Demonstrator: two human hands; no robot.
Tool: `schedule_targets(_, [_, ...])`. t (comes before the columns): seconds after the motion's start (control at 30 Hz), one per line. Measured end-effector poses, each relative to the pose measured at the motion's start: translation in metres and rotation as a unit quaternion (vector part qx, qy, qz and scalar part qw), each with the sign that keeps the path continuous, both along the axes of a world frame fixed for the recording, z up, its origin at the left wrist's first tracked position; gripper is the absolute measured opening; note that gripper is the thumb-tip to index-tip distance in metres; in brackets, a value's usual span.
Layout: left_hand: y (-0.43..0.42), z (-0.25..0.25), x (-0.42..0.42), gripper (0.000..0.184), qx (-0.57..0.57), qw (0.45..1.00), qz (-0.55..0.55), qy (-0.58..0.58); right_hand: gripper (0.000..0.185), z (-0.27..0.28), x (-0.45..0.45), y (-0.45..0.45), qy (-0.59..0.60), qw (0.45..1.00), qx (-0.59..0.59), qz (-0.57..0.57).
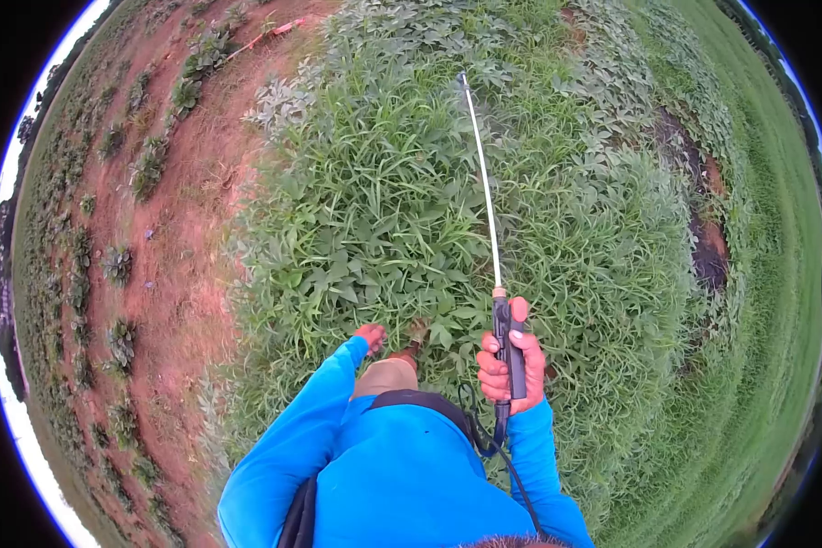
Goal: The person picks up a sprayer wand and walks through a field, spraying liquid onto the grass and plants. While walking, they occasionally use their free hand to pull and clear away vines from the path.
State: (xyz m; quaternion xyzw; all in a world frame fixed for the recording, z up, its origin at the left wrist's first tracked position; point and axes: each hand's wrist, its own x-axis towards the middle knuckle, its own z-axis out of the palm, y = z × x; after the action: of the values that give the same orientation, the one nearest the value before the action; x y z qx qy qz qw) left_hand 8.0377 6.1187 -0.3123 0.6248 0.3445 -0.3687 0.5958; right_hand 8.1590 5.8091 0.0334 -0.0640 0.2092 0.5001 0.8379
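Note:
My right hand [511, 358] is closed around the black handle of a spray wand [486, 187], with the thumb lying along the grip. The wand's long pale tube points forward, away from me, and its tip is over the leaves. A faint mist seems to hang near the tip. From the bottom of the handle a black hose [518, 482] runs back along my right sleeve. My left hand [372, 338] hangs low beside my thigh, above the plants, its fingers loosely bent. I see nothing in it. Dense green weeds [374, 201] and broad-leaved plants surround my legs.
Reddish bare soil [192, 228] with rows of small plants lies to the left. A red-and-white object [279, 32] rests on the soil at the far left. On the right are a dark strip [703, 228] on the ground and a grassy field [776, 301].

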Motion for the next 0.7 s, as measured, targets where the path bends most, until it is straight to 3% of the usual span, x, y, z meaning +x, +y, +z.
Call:
schedule_targets(0.4, [0.039, -0.020, 0.051, 0.030, -0.015, 0.997, 0.053, 0.055, 0.031, 0.015, 0.130, 0.103, -0.027, 0.978, 0.156, 0.135])
schedule_targets(0.6, [0.042, -0.022, 0.075, 0.030, -0.022, 0.998, 0.056, 0.024, 0.031, 0.028, 0.186, 0.129, -0.047, 0.984, 0.117, 0.125])
schedule_targets(0.7, [0.045, -0.023, 0.085, 0.029, -0.022, 0.999, 0.047, 0.011, 0.031, 0.035, 0.194, 0.122, -0.065, 0.993, 0.031, 0.091])
